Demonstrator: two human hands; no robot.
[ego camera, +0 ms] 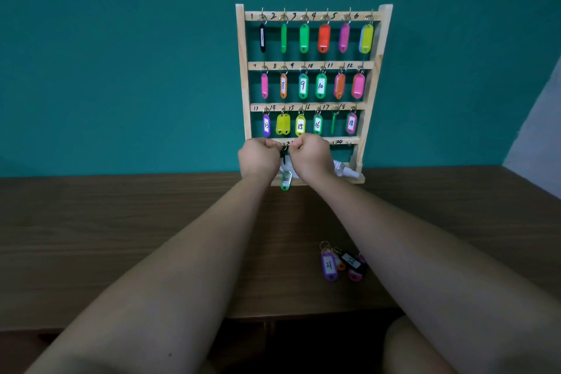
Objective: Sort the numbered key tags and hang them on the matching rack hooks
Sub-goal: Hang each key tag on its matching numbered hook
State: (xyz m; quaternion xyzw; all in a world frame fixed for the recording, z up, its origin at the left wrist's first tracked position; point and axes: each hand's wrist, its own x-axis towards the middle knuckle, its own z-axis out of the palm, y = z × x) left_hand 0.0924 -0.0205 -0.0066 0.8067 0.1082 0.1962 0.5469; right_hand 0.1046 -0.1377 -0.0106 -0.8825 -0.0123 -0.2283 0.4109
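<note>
The wooden key rack (383, 39) stands against the teal wall, with numbered hooks in rows. Coloured tags hang on the three upper rows. At the bottom row my left hand (259, 158) and my right hand (309, 155) meet, with the fingers of both pinched together around a small dark piece by the hook left of the label 21. A green tag marked 20 (285, 181) dangles just below that pinch, in front of the rack's base. The hands hide most of the bottom row.
Loose tags lie on the brown table (121, 237) under my right forearm: a purple 21 (328, 266), a black 22 (351, 261), plus orange and pink ones. A small clear bottle (346, 169) lies on the rack's base shelf.
</note>
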